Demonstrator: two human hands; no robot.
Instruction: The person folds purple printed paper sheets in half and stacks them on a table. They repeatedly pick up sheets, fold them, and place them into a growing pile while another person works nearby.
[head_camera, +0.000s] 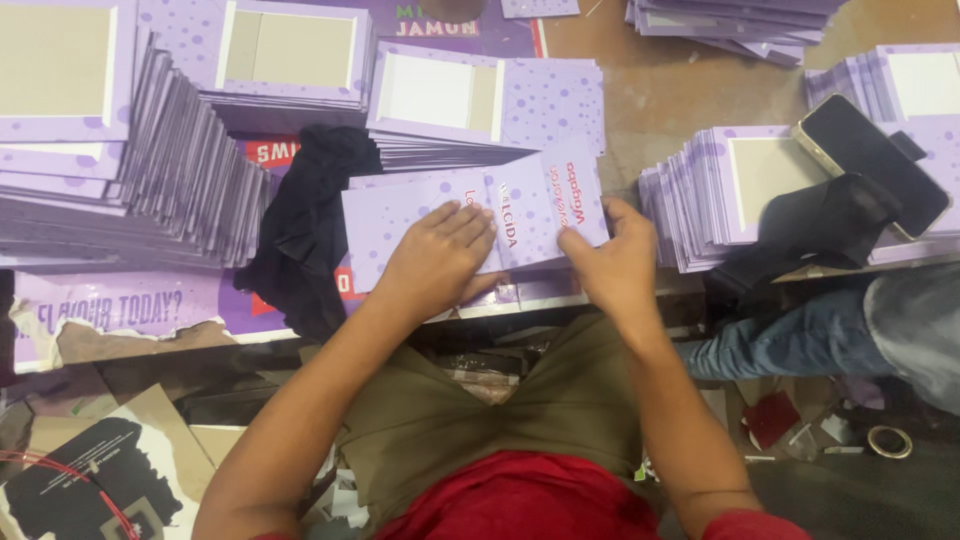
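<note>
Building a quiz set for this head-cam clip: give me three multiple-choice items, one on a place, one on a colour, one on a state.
1. Where does the phone lie?
A. On the purple stack at the right
B. On the floor
C. In the person's lap

2. What colour is the cloth beside the folded card?
A. White
B. Black
C. Yellow

3. How does the left hand meet the folded card?
A. Lifted clear of it
B. Pressed flat on it, fingers spread
C. Closed in a fist beside it

Answers:
1. A, the phone rests atop the card stack at the table's right side.
2. B, the crumpled cloth left of the card is black.
3. B, the palm lies flat on the card while the right hand grips its right edge.
</note>
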